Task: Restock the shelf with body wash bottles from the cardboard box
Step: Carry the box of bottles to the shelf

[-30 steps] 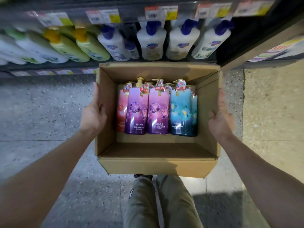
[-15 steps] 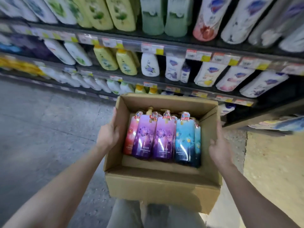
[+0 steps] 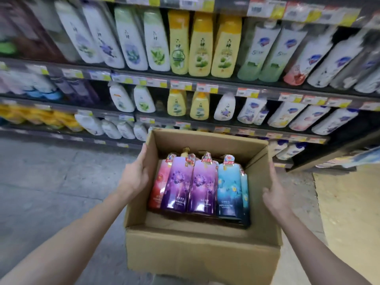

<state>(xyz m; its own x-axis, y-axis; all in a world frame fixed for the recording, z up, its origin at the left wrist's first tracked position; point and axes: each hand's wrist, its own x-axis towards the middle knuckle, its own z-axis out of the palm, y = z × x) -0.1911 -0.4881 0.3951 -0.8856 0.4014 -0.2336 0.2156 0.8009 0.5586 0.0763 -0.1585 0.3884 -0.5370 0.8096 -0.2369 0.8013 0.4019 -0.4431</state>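
I hold an open cardboard box [image 3: 201,256] in front of me, above the floor. My left hand [image 3: 135,175] grips its left wall and my right hand [image 3: 274,192] presses against its right wall. Inside, against the far wall, lie several body wash bottles: a red one [image 3: 159,186], two purple ones [image 3: 177,186] [image 3: 202,188] and a blue one [image 3: 229,190], with another blue bottle partly hidden behind it. Their pump tops carry red tags.
Dark store shelves [image 3: 185,79] rise ahead in several tiers, packed with white, yellow and green bottles [image 3: 200,46] behind price tags. Grey speckled floor [image 3: 51,182] lies to the left, a yellowish floor patch [image 3: 349,212] to the right past the shelf end.
The view has tilted upward: the upper shelf tiers have come into sight and the box sits lower in the frame. Both hands keep the same hold on the box.
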